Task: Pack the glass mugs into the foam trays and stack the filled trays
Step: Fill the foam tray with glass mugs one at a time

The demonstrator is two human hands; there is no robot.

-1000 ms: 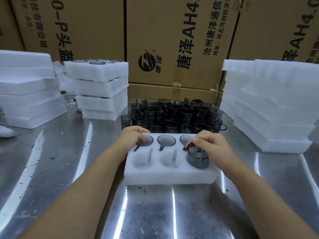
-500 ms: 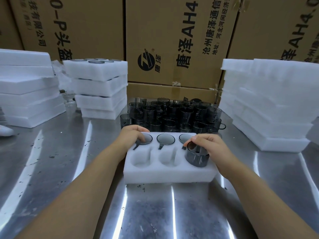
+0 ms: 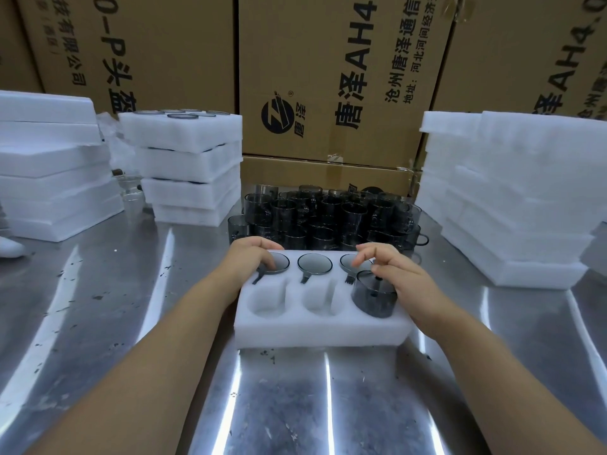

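Four glass mugs (image 3: 314, 263) are sitting in the foam tray (image 3: 322, 333); left hand (image 3: 249, 257) fingers together on one; right hand (image 3: 400, 274) fingers apart.

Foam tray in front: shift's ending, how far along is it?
Done: three mugs seated in the foam tray, back row. In hand: a fourth mug stands proud in the front-right slot beside the right hand; the left hand rests on the back-left mug. Left: two empty slots, loose mugs behind.

steel table (image 3: 98, 316), foam tray (image 3: 322, 328), loose mugs (image 3: 328, 215)
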